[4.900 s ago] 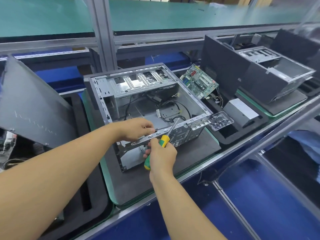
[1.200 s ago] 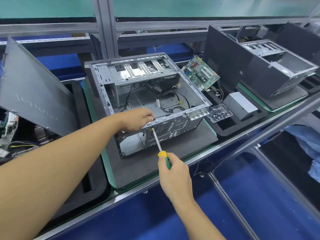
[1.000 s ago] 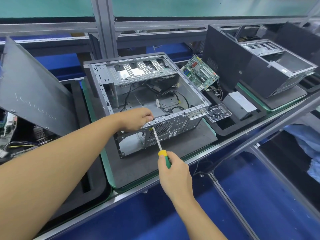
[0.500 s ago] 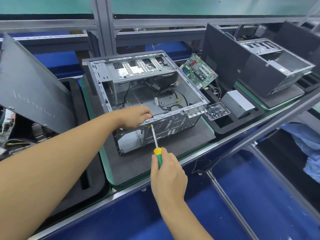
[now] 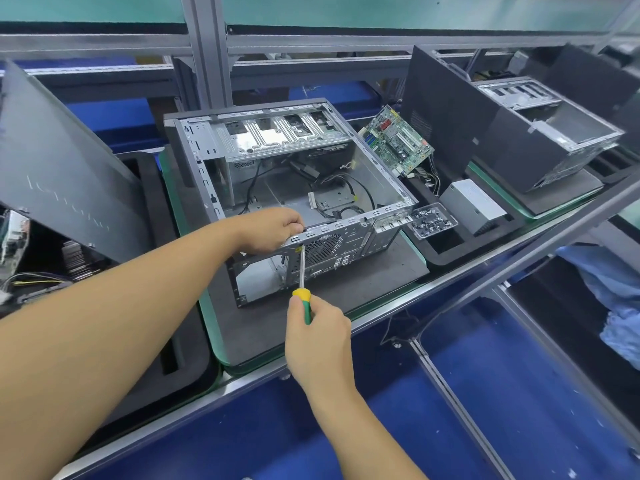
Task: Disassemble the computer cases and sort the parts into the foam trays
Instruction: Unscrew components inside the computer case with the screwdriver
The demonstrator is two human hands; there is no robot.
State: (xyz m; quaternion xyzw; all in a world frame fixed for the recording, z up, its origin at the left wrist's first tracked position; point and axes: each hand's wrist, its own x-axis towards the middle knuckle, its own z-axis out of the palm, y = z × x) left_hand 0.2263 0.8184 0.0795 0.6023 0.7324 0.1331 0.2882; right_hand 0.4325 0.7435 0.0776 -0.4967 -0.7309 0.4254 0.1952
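PC case [image 5: 287,192] on foam pad [image 5: 367,271] (grey, green-edged); blue floor [image 5: 485,393] below.

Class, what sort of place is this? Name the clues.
Probably a factory disassembly line: gutted computer cases on a metal-framed bench, a motherboard and power supply sorted into a foam tray.

An open metal computer case [image 5: 294,188] lies on its side, center frame. Right of it, a green circuit board [image 5: 394,142] leans in a black foam tray [image 5: 450,256].
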